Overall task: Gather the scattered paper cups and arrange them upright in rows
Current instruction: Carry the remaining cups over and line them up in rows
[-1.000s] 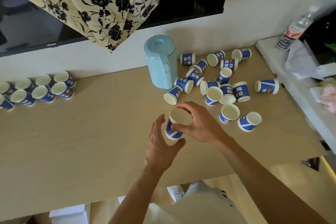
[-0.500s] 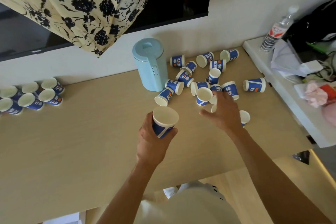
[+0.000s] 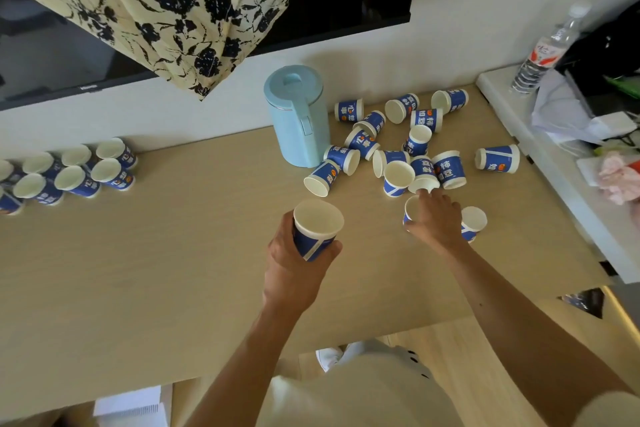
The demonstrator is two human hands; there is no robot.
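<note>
On the wooden table (image 3: 173,270), head view: left hand (image 3: 294,263) grips an upright paper cup (image 3: 317,236) above mid-table. Right hand (image 3: 438,224) curls over a standing cup (image 3: 411,209), apparently gripping it, beside the scattered cups (image 3: 391,149), which are blue with white Chinese characters. Upright rows (image 3: 74,172) stand far left.

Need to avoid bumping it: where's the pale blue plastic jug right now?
In the head view, the pale blue plastic jug stands upright by the wall, mid-table, just left of the scattered blue-and-white paper cups.

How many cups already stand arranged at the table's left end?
8: four in the back row, four in the front row; the frame edge cuts the leftmost, so more may be hidden.
</note>
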